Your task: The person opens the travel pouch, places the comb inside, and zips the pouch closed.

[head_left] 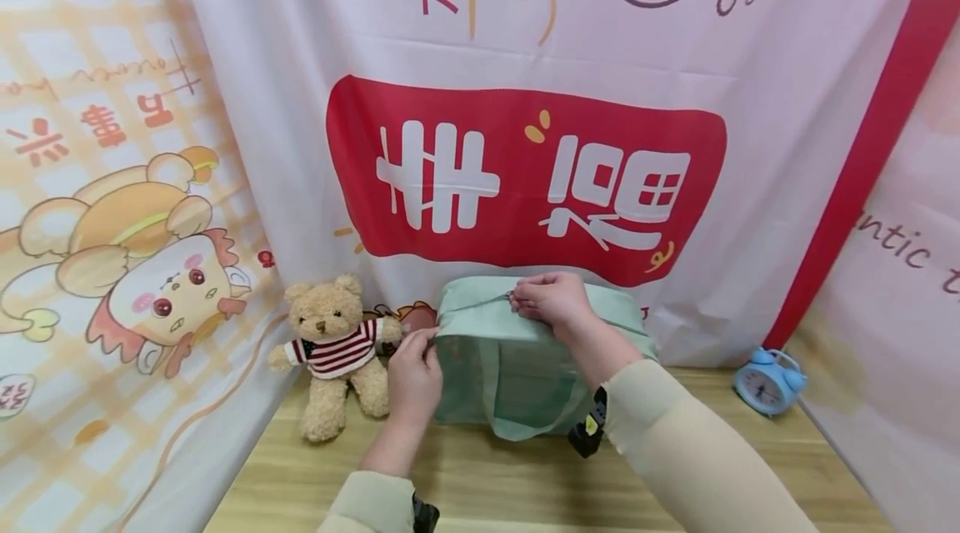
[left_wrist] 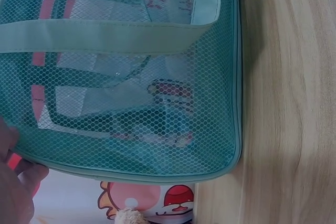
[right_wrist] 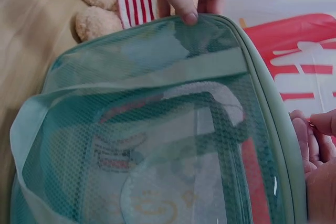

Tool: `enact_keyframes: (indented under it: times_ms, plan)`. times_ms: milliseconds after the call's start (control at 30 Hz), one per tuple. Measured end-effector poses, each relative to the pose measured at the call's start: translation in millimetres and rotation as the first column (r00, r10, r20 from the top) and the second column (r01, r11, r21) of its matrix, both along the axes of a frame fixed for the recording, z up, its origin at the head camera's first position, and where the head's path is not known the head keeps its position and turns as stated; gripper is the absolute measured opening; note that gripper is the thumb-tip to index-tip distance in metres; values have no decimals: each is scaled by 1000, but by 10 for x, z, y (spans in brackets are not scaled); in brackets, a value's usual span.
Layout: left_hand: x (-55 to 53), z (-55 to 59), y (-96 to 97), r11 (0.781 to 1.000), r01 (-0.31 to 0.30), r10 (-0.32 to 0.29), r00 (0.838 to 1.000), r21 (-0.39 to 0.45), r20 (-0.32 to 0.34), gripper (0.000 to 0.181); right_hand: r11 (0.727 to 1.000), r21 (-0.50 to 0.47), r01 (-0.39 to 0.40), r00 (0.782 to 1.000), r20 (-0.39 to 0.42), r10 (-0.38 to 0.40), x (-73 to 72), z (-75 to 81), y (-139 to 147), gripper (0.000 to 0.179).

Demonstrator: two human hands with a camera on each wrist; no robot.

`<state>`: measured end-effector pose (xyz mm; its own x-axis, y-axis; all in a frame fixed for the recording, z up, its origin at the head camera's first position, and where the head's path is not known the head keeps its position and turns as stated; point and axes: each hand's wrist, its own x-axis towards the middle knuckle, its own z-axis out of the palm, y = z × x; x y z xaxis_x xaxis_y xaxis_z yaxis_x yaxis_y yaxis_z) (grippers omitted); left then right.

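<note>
A mint-green bag [head_left: 465,379] with a mesh front and a strap handle [head_left: 489,387] stands upright on the table against the back cloth. At its upper left corner, the left hand [head_left: 415,374] pinches the edge between thumb and fingers, as the right wrist view also shows. On the bag's top, the right hand [head_left: 555,299] pinches a small zipper pull [head_left: 512,295] partway along the zipper. Through the mesh [left_wrist: 121,98] in the left wrist view, printed shapes show, but what lies inside is unclear.
A teddy bear [head_left: 330,358] in a striped sweater sits left of the bag, close to the left hand. A blue alarm clock [head_left: 768,383] stands at the table's right. Printed cloths [head_left: 637,57] hang behind and at both sides of the wooden table [head_left: 517,475].
</note>
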<state>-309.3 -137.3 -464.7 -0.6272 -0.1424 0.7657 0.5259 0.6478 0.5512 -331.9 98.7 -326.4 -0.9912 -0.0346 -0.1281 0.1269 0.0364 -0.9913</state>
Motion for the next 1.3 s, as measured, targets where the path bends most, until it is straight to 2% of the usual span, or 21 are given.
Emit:
enact_keyframes:
  times_ms: [133, 300, 467, 667, 833, 1100, 1167, 1233, 1300]
  plan:
    - [7, 26, 9, 1000, 13, -13, 1000, -1, 23, 24, 999, 31, 16, 1000, -23, -15, -19, -34, -133, 32]
    - [66, 64, -6, 1000, 13, -13, 993, 3, 113, 23, 996, 91, 15, 998, -57, -9, -16, -105, -343, 29]
    - [93, 104, -18, 1000, 10, -12, 984, 12, 179, 22, 995, 103, 9, 998, -66, -3, 6, -94, -514, 27]
    - [123, 123, -4, 1000, 17, -20, 981, 17, 194, 21, 994, 108, 12, 996, -90, -2, 1, -126, -708, 24]
    - [146, 141, 12, 999, 49, -49, 978, 8, 200, 21, 991, 134, -1, 995, -94, 13, -39, -148, -845, 21]
    - [115, 159, 26, 998, 66, -67, 982, 11, 175, 21, 980, 196, 22, 998, -57, -11, -94, -103, -809, 17]
    - [123, 163, -4, 997, 75, -74, 976, 3, 207, 22, 972, 233, 9, 1000, -29, -2, -73, -79, -737, 18]
    - [137, 179, -59, 996, 93, -91, 962, 4, 257, 20, 957, 288, -28, 999, -17, 34, -28, -57, -620, 21]
    - [150, 227, -128, 992, 122, -123, 943, 21, 310, 19, 922, 382, -55, 996, -40, 76, 21, -45, -453, 22]
